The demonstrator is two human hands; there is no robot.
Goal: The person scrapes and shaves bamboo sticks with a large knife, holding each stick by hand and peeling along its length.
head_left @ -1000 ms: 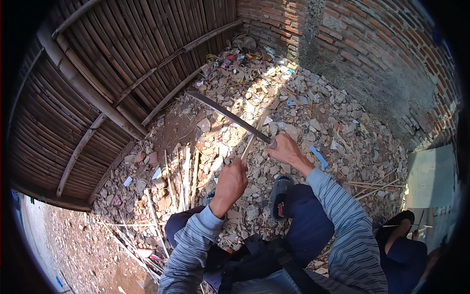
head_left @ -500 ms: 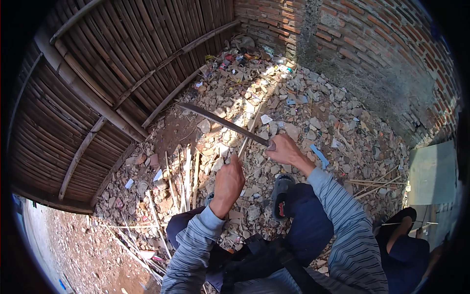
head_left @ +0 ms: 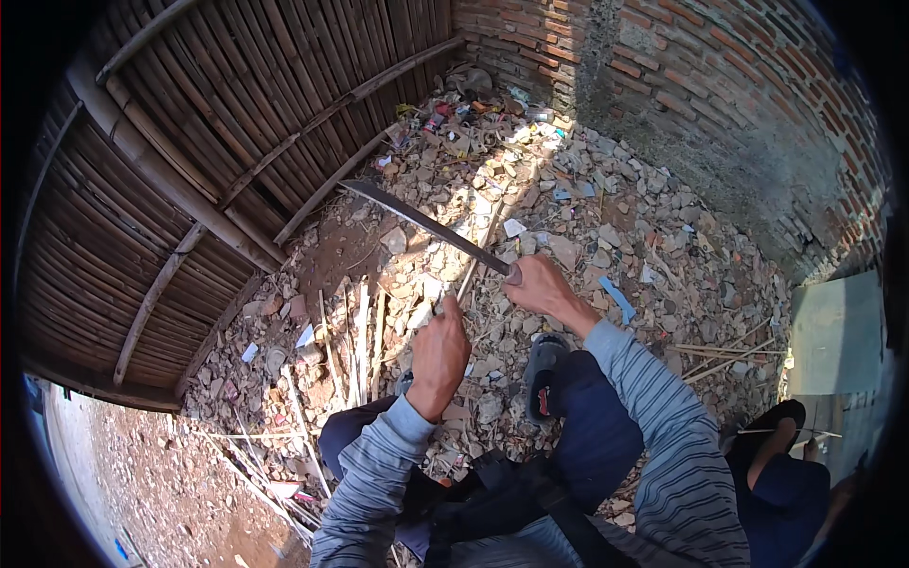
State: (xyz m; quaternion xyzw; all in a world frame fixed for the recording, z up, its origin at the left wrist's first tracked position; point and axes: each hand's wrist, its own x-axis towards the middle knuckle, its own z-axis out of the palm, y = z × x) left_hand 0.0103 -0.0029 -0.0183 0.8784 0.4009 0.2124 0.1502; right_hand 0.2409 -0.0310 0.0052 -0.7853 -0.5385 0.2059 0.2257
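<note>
In my right hand (head_left: 540,284), fingers closed round the handle, is a long dark machete (head_left: 426,225). Its blade points away to the upper left. My left hand (head_left: 441,355) is closed on the near end of a thin bamboo strip (head_left: 470,275), which slants away to the upper right. The blade crosses over this strip just ahead of my hands; whether the two touch I cannot tell. Left of my left hand, several pale bamboo strips (head_left: 363,336) lie on the rubble.
Broken stone and rubble (head_left: 606,251) cover the ground between a bamboo slat wall (head_left: 227,142) and a brick wall (head_left: 729,104). More strips (head_left: 256,478) lie at lower left. Another person (head_left: 781,483) sits close at my right, near a pale panel (head_left: 835,331).
The machete's tip has risen and its blade has swung slightly away from me. My right hand has shifted a little left. My left hand has hardly moved.
</note>
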